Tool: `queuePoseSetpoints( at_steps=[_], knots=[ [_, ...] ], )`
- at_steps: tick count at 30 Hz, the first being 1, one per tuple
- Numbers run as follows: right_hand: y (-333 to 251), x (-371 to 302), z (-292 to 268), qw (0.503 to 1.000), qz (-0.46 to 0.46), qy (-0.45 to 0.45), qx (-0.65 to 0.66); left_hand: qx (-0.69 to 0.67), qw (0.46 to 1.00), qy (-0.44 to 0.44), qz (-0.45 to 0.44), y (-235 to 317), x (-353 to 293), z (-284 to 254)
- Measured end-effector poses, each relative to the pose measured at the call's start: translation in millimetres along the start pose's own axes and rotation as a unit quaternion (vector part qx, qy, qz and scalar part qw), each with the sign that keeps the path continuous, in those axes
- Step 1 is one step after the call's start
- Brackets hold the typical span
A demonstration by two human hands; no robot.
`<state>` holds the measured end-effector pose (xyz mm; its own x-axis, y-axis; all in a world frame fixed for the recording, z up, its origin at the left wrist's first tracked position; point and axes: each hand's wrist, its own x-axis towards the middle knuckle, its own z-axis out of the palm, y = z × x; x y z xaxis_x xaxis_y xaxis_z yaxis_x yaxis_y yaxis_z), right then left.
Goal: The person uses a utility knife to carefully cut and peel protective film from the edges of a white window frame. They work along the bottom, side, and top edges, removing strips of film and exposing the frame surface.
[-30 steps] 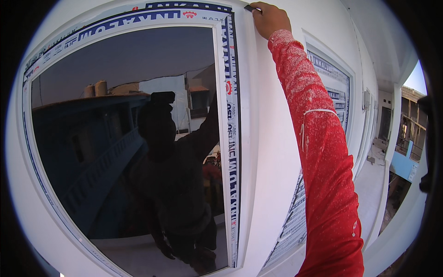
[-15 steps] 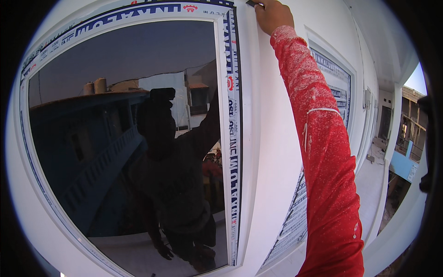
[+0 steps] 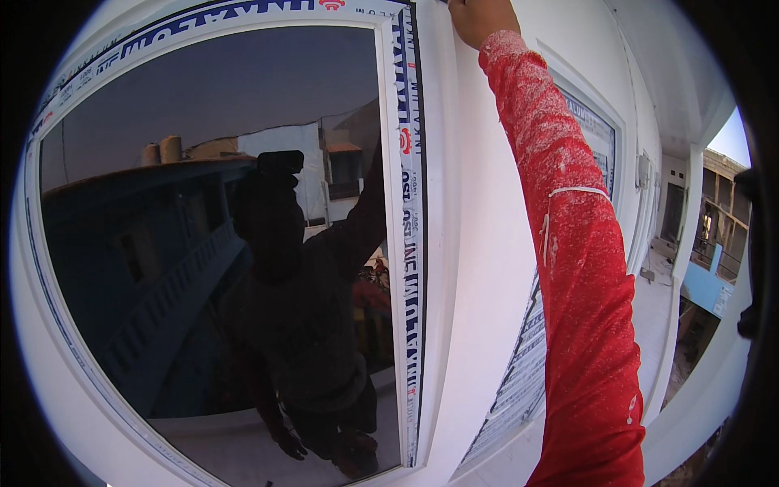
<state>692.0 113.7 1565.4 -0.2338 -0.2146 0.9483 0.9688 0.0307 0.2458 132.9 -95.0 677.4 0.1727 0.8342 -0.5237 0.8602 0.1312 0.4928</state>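
Right hand (image 3: 485,19) beside smooth white wall (image 3: 489,195); red sleeve (image 3: 586,268) powder-speckled, creased.

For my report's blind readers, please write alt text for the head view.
A person's right hand, above a white-speckled red sleeve, is raised near the upper right corner of a dark window, partly cut off by the picture's edge. Printed film borders the glass, which reflects the person.
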Motion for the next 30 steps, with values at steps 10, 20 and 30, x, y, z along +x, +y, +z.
queuePoseSetpoints(
  at_steps=[10, 20, 30],
  knots=[
    [-1, -5, -4, 0.999, 0.016, -0.025, 0.017, 0.0, 1.0, -0.008, 0.008, 4, 5, -1],
    [-4, -14, -4, 0.999, 0.023, -0.022, 0.024, -0.002, 1.0, -0.014, 0.009, 8, -1, -2],
    [-7, -29, -8, 0.999, 0.023, -0.014, 0.03, -0.005, 1.0, -0.027, 0.006, 5, -13, 5]
  ],
)
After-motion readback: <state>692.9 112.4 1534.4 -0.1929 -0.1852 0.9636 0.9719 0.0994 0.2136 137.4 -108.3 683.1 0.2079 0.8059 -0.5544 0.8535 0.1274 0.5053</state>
